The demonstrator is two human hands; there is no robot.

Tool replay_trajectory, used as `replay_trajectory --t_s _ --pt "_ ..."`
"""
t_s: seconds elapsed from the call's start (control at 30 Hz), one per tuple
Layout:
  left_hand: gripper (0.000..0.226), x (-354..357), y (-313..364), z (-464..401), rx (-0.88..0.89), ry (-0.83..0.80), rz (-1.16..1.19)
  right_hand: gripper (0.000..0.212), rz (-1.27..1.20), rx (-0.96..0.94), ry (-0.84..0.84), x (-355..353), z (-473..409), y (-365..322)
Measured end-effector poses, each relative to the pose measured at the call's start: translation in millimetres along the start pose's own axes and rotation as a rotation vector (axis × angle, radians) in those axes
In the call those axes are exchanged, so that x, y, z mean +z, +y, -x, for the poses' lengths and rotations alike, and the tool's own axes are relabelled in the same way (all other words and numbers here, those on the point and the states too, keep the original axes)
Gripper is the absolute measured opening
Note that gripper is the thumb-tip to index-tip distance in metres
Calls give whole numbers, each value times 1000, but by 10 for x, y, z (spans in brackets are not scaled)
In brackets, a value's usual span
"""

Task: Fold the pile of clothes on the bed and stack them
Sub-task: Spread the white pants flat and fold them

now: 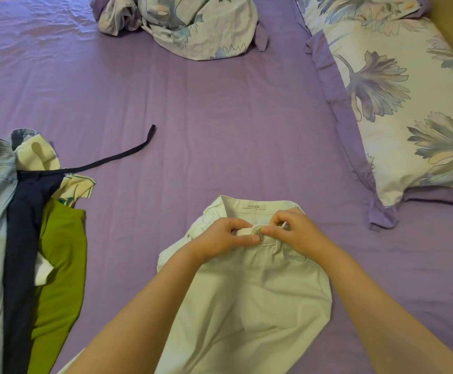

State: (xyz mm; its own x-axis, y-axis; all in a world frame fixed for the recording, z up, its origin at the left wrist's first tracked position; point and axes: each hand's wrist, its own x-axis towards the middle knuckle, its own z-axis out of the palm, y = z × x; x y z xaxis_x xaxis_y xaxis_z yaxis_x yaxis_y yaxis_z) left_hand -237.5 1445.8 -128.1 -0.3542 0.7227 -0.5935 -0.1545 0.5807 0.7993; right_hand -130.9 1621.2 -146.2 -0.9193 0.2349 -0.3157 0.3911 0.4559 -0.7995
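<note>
Lavender sheeting is covering the bed [220,125], and nearest the camera a pair of white trousers [247,292] is lying flat on it, waistband pointing away. Both hands are working at that waistband: the left hand [220,238] is pinching the tab end of the band, while the right hand [292,228] is pinching the fabric just beside it, fingers curled, thumbs meeting at what looks like the button. My reading is that the fly is being fastened before any fold is made, so this garment is only starting.

At the near left, the pile of clothes [25,225] is waiting unfolded: pale denim, a navy piece with a long tie trailing onto the sheet, a green piece, and cream fabric at its far end. No folded stack is showing anywhere, so nearly all the work seems to be left.

Farther right, a floral pillow [408,109] is resting; at the far edge, a crumpled floral duvet [182,25] is sitting.
</note>
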Motion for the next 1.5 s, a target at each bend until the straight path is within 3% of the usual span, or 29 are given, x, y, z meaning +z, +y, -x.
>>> replay_trajectory --t_s 0.1,0.17,0.23,0.3,0.37,0.47,0.57,0.7,0.77,0.83,0.9,1.07,1.2,1.3,1.43,1.5 --pt "37 -184 -3 -80 65 87 -940 24 519 37 -115 34 30 182" --pt "38 -294 -16 -158 77 153 -1209 38 676 71 -172 59 11 286" --pt "33 -357 -33 -247 84 268 -1274 33 768 48 -55 63 -50 336" --pt "33 -389 -84 -340 83 432 -1199 27 699 38 177 52 -137 391" --pt "46 -416 -181 -419 6 581 -975 35 557 121 297 33 -216 482" --pt "79 -515 -426 -522 -275 629 -659 74 400 374 184 54 -286 692" --pt "76 -571 -704 -604 -437 613 -513 95 203 508 170 125 -292 907" --pt "56 -576 -894 -656 -470 660 -253 90 126 582 307 233 -258 1081" --pt "62 -587 -883 -651 -474 683 -198 78 33 622 396 228 -277 1093" --pt "71 -599 -815 -624 -455 689 -107 54 -59 634 410 180 -310 1064" --pt "65 -610 -763 -589 -417 681 -77 32 -134 604 397 121 -316 993" --pt "59 -597 -627 -369 -348 592 -199 16 -336 469 483 -25 -171 702" --pt "39 -675 -300 -78 -239 808 -350 20 -417 343 603 -206 -47 294" --pt "45 -801 45 196 -42 935 -302 30 -451 239 644 -335 24 -125" --pt "43 -965 630 705 139 1042 -263 21 -460 100 696 -544 172 -865" --pt "41 -1051 947 1002 196 1077 -231 26 -407 44 739 -665 300 -1282"
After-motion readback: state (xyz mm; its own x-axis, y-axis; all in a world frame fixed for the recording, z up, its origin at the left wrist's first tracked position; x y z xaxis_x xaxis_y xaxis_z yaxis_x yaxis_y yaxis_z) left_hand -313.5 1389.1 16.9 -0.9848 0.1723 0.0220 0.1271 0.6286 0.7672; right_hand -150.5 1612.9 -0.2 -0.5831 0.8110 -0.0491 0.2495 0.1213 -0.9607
